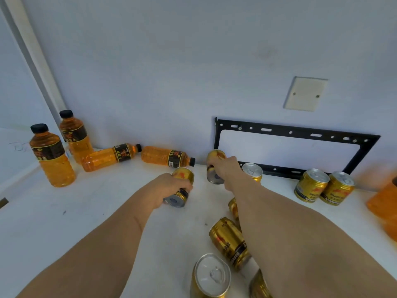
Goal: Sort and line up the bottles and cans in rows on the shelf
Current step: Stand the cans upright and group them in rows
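Gold cans first, looks like: your left hand (169, 188) has its fingers curled round one can (180, 187), your right hand (225, 168) round another can (214, 166), both mid-shelf (86, 211) near the wall. Next, I'd stand them upright beside the far-right cans (324, 187); the bottles (111, 157) on the left come later.

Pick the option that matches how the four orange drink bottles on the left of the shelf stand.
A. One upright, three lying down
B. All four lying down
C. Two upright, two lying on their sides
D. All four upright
C: two bottles stand upright with black caps up, while two more lie on their sides by the wall.
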Available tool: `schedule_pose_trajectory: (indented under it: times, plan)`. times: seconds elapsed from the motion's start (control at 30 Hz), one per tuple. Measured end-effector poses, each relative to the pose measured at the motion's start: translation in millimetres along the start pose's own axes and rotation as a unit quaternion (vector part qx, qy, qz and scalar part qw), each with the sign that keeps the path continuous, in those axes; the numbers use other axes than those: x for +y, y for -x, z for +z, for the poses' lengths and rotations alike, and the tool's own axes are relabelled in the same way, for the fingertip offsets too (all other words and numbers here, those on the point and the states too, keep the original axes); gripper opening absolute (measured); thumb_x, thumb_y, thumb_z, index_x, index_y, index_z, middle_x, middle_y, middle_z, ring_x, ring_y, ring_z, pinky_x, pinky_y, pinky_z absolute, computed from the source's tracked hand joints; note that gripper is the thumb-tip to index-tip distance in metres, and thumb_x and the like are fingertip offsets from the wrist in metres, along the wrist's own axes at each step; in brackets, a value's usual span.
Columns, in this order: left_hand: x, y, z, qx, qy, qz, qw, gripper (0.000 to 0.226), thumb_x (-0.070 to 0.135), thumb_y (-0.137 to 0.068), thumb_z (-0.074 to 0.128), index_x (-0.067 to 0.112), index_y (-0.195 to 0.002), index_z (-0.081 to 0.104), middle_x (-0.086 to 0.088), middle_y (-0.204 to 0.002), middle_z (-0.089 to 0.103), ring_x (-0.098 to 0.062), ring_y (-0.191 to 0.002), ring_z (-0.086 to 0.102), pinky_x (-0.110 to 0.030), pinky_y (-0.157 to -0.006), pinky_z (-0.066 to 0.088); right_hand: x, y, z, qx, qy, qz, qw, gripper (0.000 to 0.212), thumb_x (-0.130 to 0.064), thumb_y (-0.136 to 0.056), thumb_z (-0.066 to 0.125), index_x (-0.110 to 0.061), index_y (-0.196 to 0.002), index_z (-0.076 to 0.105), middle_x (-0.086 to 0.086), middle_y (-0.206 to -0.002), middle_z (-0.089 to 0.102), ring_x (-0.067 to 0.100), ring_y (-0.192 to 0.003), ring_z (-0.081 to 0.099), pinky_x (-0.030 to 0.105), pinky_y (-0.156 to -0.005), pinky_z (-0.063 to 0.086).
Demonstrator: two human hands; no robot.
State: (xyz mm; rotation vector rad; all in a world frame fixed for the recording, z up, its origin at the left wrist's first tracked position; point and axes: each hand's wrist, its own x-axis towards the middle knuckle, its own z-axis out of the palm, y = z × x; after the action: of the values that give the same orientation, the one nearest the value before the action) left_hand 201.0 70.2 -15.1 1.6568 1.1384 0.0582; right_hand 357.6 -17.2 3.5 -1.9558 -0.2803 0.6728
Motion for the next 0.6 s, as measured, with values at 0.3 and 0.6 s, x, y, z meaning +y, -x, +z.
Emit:
schedule_pose_trajectory:
  times: [0.3, 0.6]
  plan:
    - [68, 80, 28, 0.018, 0.04, 0.119, 0.992, 0.078, 0.044, -0.052, 0.086, 0.015, -0.117, 0.052, -0.015, -0.103, 0.068, -0.03, -0.091, 0.07, -0.046, -0.086, 0.057, -12, 45, -103, 0.028, -0.105, -0.108, 0.988, 0.059, -0.053, -0.079, 0.073, -0.014, -0.119, 0.053, 0.004, -0.101, 0.062, 0.016, -0.082, 0.061, 0.026, -0.06, 0.047]
    - [114, 168, 157, -0.005, 0.11, 0.208, 0.972, 0.089, 0.046, -0.045, 0.091, 0.023, -0.123, 0.055, -0.006, -0.107, 0.07, -0.023, -0.093, 0.071, -0.04, -0.081, 0.057, 59, 64, -238, 0.053, -0.129, -0.129, 0.982, 0.071, -0.041, -0.076, 0.079, -0.022, -0.131, 0.038, 0.003, -0.111, 0.055, 0.023, -0.097, 0.057, 0.041, -0.081, 0.049]
